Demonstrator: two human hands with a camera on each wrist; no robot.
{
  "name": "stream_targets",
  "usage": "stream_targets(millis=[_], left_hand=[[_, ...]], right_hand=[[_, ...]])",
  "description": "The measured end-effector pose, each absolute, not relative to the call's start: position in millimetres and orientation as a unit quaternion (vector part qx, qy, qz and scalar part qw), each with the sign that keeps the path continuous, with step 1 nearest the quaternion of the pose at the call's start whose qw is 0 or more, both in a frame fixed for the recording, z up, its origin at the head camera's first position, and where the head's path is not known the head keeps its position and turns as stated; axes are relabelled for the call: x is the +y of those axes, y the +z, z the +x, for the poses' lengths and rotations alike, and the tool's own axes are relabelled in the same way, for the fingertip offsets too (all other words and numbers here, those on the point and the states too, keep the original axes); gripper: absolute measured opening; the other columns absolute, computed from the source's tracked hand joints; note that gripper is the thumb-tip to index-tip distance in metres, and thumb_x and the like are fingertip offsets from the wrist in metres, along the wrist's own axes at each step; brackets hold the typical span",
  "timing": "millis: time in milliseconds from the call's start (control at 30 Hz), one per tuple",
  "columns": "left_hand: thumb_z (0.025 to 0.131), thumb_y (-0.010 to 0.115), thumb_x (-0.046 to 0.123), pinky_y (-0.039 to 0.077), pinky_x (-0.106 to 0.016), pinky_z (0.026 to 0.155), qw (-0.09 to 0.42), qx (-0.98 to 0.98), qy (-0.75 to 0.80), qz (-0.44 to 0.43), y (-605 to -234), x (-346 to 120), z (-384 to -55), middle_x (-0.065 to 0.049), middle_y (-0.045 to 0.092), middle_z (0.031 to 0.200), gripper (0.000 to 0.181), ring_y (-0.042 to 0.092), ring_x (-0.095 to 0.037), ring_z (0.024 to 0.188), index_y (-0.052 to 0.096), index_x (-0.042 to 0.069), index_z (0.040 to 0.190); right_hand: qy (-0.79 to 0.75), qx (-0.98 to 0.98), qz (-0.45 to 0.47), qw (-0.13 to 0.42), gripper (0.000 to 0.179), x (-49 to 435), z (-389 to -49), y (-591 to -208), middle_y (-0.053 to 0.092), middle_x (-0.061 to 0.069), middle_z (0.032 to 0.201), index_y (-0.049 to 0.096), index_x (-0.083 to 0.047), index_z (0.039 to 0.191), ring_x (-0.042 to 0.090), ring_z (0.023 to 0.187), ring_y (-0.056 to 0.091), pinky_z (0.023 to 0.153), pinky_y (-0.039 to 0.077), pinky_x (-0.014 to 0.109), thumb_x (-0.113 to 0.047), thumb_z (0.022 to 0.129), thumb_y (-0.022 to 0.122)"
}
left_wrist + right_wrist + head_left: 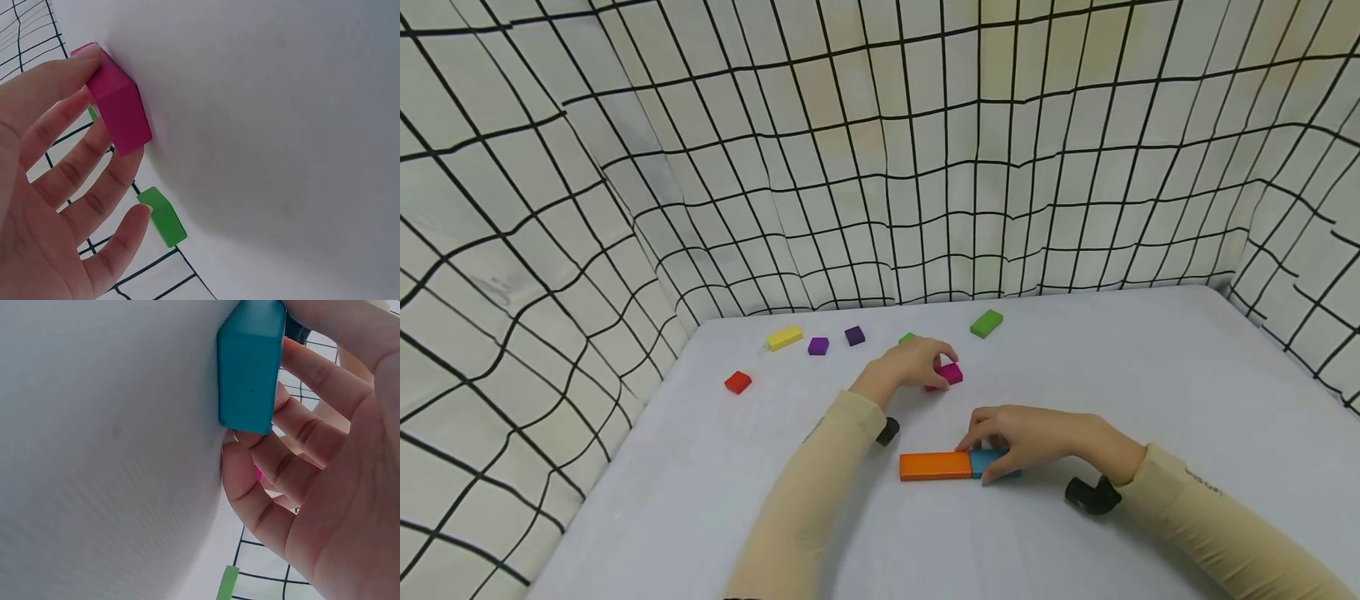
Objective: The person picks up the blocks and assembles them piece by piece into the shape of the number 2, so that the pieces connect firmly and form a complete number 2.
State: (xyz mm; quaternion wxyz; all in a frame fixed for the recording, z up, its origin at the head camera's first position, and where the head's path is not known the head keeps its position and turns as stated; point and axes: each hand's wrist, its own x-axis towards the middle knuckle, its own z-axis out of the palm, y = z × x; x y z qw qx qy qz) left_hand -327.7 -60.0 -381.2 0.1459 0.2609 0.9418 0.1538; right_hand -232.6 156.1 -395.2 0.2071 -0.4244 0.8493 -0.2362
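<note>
My left hand [917, 362] pinches a magenta block [952, 373] between thumb and fingers, toward the back of the white table. The left wrist view shows the thumb on one side of this magenta block [119, 109], fingers behind it. Closer to me, the thumb and fingers of my right hand [1030, 435] grip a blue block [982, 461], partly covered by the hand. An orange block [936, 467] lies end to end with the blue one, both flat on the table. In the right wrist view the blue block [250, 375] sits against the white surface.
Left of my left hand lie a red block [738, 382], a yellow block [785, 337], a purple block [818, 346] and a dark purple one [854, 336]. One green block [907, 337] is partly hidden behind that hand; another green block [987, 323] lies farther right. Black-gridded white netting [925, 192] surrounds the table.
</note>
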Motion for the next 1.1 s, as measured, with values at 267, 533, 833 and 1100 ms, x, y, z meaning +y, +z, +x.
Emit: stream_targets(millis=[267,533,833,1100], left_hand=[[0.093,0.079,0.026,0.052,-0.032,0.081,0.162,0.941,0.155,0.255,-380.6,-63.4,-324.1,-0.004,0.064,0.108,0.045,0.058,-0.018,0.093,0.064,0.020,0.135],[0.098,0.071,0.024,0.052,-0.039,0.092,0.191,0.927,0.194,0.259,-379.8,-74.9,-324.0,-0.008,0.065,0.115,0.036,0.060,-0.020,0.100,0.065,0.019,0.133],[0.098,0.069,0.019,0.051,-0.040,0.093,0.224,0.912,0.236,0.249,-382.3,-91.6,-324.7,-0.008,0.063,0.113,0.038,0.058,-0.023,0.103,0.065,0.018,0.136],[0.098,0.070,0.021,0.050,-0.039,0.092,0.239,0.904,0.249,0.251,-381.6,-98.9,-325.7,-0.006,0.063,0.109,0.038,0.059,-0.022,0.100,0.064,0.017,0.135]], right_hand=[[-0.241,0.845,-0.431,0.205,0.041,157.0,-232.5,-394.6,0.055,-0.012,0.101,0.073,-0.018,0.126,0.008,0.086,0.052,0.077,0.049,0.023,-0.032,0.088,0.083],[-0.263,0.839,-0.427,0.211,0.056,159.9,-231.7,-396.7,0.059,-0.014,0.104,0.064,-0.017,0.140,0.007,0.087,0.053,0.078,0.049,0.025,-0.033,0.089,0.082],[-0.267,0.831,-0.439,0.213,0.044,162.3,-231.4,-397.9,0.059,-0.012,0.107,0.070,-0.020,0.132,0.008,0.089,0.053,0.078,0.051,0.025,-0.031,0.091,0.080],[-0.264,0.833,-0.436,0.216,0.044,162.2,-233.9,-396.8,0.057,-0.011,0.104,0.071,-0.016,0.130,0.009,0.088,0.053,0.078,0.051,0.025,-0.030,0.090,0.081]])
